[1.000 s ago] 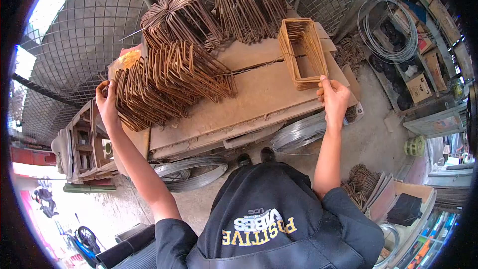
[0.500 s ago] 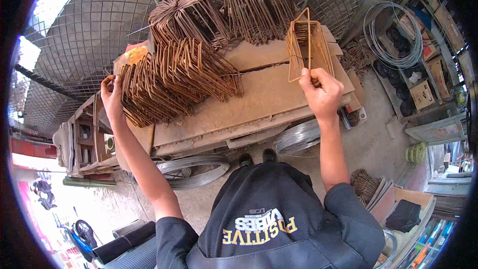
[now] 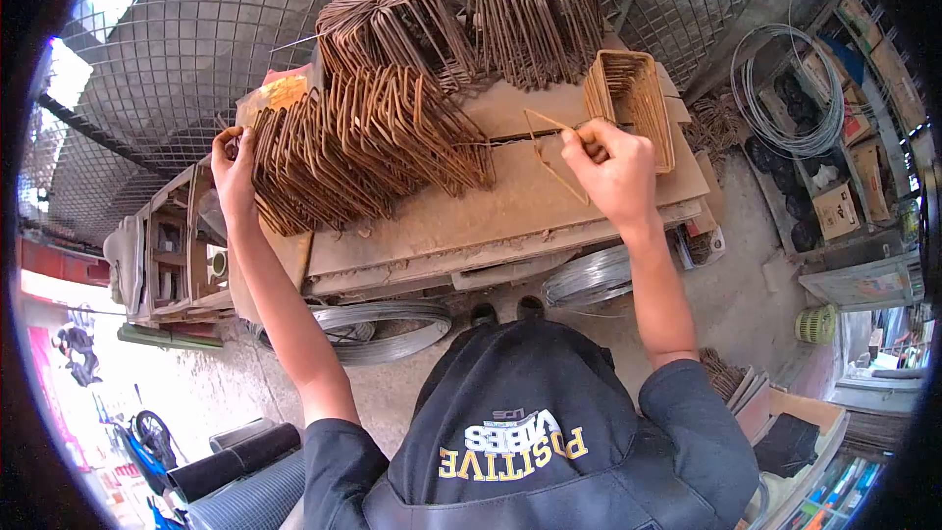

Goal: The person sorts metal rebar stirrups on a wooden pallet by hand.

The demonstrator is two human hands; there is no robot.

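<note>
Rusty bent-wire frames (image 3: 343, 152) lean in a long row on the wooden bench (image 3: 491, 206). At the row's left end my left hand (image 3: 233, 162) has its fingers closed on a wire frame's edge. My right hand (image 3: 613, 172) pinches a single thin wire frame (image 3: 559, 169), tilted over the bench's right half. Just beyond that hand stands a small stack of rectangular wire frames (image 3: 643, 103), nested together.
Two round bundles of rusty frames, one (image 3: 392, 25) left of the other (image 3: 535, 15), stand at the bench's back before a wire mesh. Coils of silvery wire (image 3: 392, 332) lie on the floor below. Another wire coil (image 3: 793, 88) is at the right.
My right hand has moved slightly left and its wire frame is now apart from the nested stack, tilted toward the row. My left hand has shifted slightly; the view has moved a little.
</note>
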